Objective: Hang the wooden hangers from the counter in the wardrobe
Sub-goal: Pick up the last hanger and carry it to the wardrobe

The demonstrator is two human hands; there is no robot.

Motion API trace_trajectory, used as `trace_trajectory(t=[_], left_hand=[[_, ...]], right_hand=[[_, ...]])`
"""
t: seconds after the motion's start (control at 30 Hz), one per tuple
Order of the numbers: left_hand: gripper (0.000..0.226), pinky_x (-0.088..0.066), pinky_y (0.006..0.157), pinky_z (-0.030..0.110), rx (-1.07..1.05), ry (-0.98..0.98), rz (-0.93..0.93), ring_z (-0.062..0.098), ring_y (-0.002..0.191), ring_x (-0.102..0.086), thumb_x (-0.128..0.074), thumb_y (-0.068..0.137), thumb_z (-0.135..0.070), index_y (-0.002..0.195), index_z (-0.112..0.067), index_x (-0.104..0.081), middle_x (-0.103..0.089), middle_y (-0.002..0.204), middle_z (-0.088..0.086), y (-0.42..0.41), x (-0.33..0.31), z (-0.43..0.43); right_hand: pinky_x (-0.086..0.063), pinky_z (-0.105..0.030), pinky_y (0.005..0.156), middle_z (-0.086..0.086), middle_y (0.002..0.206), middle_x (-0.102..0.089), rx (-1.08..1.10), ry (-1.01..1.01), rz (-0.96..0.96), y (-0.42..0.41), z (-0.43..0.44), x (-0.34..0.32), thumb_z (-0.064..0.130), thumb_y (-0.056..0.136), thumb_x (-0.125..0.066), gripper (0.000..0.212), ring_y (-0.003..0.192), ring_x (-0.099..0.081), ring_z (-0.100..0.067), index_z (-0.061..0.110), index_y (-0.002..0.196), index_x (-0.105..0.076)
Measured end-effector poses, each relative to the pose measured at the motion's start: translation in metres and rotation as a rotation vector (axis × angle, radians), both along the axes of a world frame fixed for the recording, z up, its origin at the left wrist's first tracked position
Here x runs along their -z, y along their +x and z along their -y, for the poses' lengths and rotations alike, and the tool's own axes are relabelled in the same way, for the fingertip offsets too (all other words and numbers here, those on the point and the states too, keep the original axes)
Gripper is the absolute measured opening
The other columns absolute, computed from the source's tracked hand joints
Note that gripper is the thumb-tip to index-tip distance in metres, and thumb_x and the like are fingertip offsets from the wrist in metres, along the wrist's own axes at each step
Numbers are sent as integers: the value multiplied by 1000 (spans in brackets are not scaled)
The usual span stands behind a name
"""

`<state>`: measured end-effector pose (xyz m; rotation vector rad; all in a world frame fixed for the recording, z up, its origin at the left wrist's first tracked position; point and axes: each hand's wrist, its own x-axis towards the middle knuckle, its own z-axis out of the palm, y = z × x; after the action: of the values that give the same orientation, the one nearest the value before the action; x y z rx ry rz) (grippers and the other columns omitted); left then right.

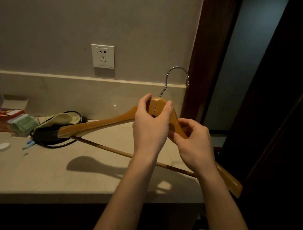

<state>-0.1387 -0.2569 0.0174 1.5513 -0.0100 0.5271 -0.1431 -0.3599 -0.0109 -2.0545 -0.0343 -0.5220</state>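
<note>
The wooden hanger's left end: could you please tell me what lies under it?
A coiled black cable and a dark object with a cream cloth on the counter. The hanger covers part of them, so their near edges are hidden.

The hanger (99,124) is above the counter (46,170). Left of it lie a cable (62,145), cap (3,147) and box (8,113). Behind it is a socket (102,56).
</note>
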Motion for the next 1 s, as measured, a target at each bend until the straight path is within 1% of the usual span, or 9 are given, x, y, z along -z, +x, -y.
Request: trace_trajectory(t=[0.13,0.23,0.37,0.5,0.63,0.73,0.8,0.87,1.0], left_hand=[[62,-56,91,38,-22,-64,17,0,94,-49,-71,84,-44,138,-34,-42,-40,99,-31,-9,-1,13],[67,-49,93,29,-37,-70,10,2,100,-47,-74,82,-43,139,-37,-39,-40,101,-26,-14,-2,20],[70,-49,94,33,-64,-84,3,7,107,-45,-76,80,-40,139,-39,-37,-39,103,-23,-14,-2,26],[66,-48,86,29,-92,7,8,6,98,-46,-77,80,-37,134,-39,-40,-40,105,-19,-14,-3,30],[62,-51,78,28,-38,162,-12,5,83,-53,-76,82,-30,132,-39,-41,-43,98,-20,-14,-5,31],[67,-56,78,33,48,195,-99,15,87,-60,-72,85,-25,137,-34,-31,-50,109,-7,-15,-6,31],[56,-56,79,35,101,222,-153,17,90,-60,-69,88,-27,130,-27,-32,-54,110,0,-16,-7,30],[42,-55,75,32,144,260,-157,14,86,-60,-66,90,-33,121,-24,-39,-57,104,0,-17,-7,28],[22,-51,64,25,177,359,-124,15,78,-62,-61,92,-40,105,-26,-50,-63,92,1,-23,-7,29]], right_hand=[[-54,-26,73,14,94,-62,-102,33,-44,-9,21,-2,34,85,-69,30,89,-60,-8,28,113,-61],[-49,-17,66,14,98,-63,-114,46,-63,-16,44,-5,36,88,-64,27,91,-60,-6,29,114,-62],[-50,-21,72,9,103,-66,-66,61,-32,-20,69,-7,35,89,-61,30,97,-61,-9,23,116,-64],[-51,-24,74,9,100,-66,-50,84,-15,-23,84,-5,35,89,-61,24,95,-62,-9,24,110,-65],[-51,-26,76,9,97,-67,-58,104,-1,-24,91,-3,33,90,-60,12,94,-62,-10,29,101,-64],[-51,-25,75,9,98,-67,-54,101,3,-23,91,0,34,90,-60,12,94,-62,-9,30,101,-63],[-51,-25,75,10,97,-67,-52,102,12,-23,91,0,34,90,-60,13,94,-62,-9,29,102,-64],[-50,-24,75,11,96,-67,-57,113,24,-24,93,0,33,91,-60,13,93,-62,-8,29,102,-64],[-48,-17,66,10,92,-67,-63,135,54,-28,96,-2,30,92,-59,12,89,-63,-6,26,101,-66]])
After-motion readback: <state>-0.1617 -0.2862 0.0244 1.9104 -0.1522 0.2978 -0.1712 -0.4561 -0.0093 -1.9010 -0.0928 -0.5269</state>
